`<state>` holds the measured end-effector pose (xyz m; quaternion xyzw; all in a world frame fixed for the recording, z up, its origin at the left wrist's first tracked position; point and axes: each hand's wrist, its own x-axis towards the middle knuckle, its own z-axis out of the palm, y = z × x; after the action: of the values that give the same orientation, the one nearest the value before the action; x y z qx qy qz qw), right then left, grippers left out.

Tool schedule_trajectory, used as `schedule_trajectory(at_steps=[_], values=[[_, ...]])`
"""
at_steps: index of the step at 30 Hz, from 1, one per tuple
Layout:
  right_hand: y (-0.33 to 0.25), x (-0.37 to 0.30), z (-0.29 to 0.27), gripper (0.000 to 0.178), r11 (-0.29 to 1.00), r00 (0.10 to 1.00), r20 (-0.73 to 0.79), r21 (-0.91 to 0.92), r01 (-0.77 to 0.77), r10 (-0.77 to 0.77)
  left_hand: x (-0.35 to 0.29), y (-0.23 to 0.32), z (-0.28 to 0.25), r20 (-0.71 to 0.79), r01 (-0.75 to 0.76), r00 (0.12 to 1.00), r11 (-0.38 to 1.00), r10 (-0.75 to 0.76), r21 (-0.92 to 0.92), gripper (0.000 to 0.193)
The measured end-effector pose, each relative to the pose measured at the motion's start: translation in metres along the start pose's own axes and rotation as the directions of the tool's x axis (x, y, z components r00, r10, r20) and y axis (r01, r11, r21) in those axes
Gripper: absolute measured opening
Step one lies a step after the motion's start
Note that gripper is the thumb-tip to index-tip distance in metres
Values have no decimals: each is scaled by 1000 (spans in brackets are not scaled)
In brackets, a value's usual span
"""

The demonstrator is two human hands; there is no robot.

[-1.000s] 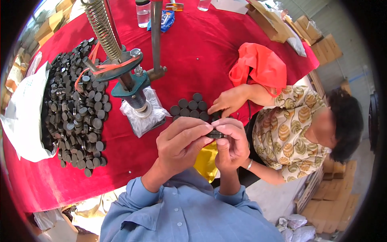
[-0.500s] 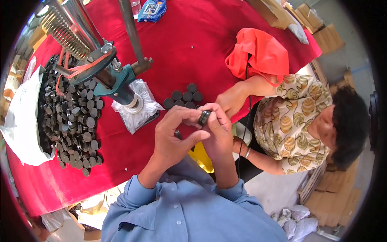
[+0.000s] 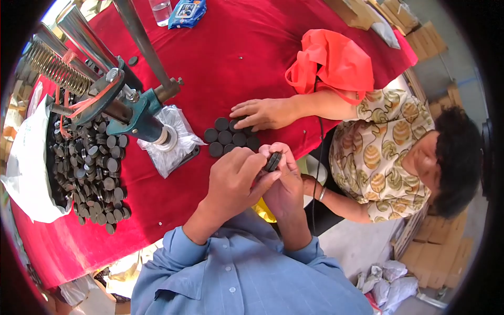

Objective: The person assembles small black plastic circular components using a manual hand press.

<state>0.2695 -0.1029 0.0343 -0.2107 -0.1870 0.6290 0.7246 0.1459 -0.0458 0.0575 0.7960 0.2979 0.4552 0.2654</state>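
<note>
Close in front of my chest, my right hand (image 3: 283, 184) pinches a small stack of black round discs (image 3: 272, 161) between thumb and fingers. My left hand (image 3: 231, 176) is curled against the same discs, its thumb and forefinger pressing on them from the left. Just beyond my fingers, several flat black discs (image 3: 224, 137) lie grouped on the red cloth. A co-worker's hand (image 3: 268, 114) rests over the far right of that group.
A green hand press (image 3: 142, 115) with a spring and lever stands at left over a plastic-wrapped base (image 3: 173, 142). Left of it lies a large heap of black discs (image 3: 100, 178) beside a white bag (image 3: 29, 163). A red bag (image 3: 336, 60) sits at the right.
The co-worker's hand has moved left from beside my fingers onto the grouped discs. The discs in my hands have turned slightly; the view has shifted a little.
</note>
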Motion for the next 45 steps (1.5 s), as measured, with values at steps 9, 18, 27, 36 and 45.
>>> schedule_trajectory(at_steps=[9, 18, 27, 36, 45], values=[[-4, -11, 1, 26, 946, 999, -44, -325, 7, -22, -7, -1, 1, 23, -93, 996, 991, 91, 91, 22], [19, -10, 15, 13, 988, 981, -193, -143, -63, 34, -25, -22, 8, -41, -28, 999, 1000, 28, 10, 21], [35, -29, 12, 24, 854, 995, -97, -515, -66, 18, -56, -9, -25, -73, 103, 991, 982, -115, -159, 19], [35, -36, 31, 29, 647, 995, 72, -762, 11, 69, -81, 6, -38, 25, 369, 908, 771, -418, -519, 29], [32, -33, 45, 32, 644, 977, 211, -753, 135, 41, -82, 21, -48, 34, 403, 885, 728, -464, -555, 30]])
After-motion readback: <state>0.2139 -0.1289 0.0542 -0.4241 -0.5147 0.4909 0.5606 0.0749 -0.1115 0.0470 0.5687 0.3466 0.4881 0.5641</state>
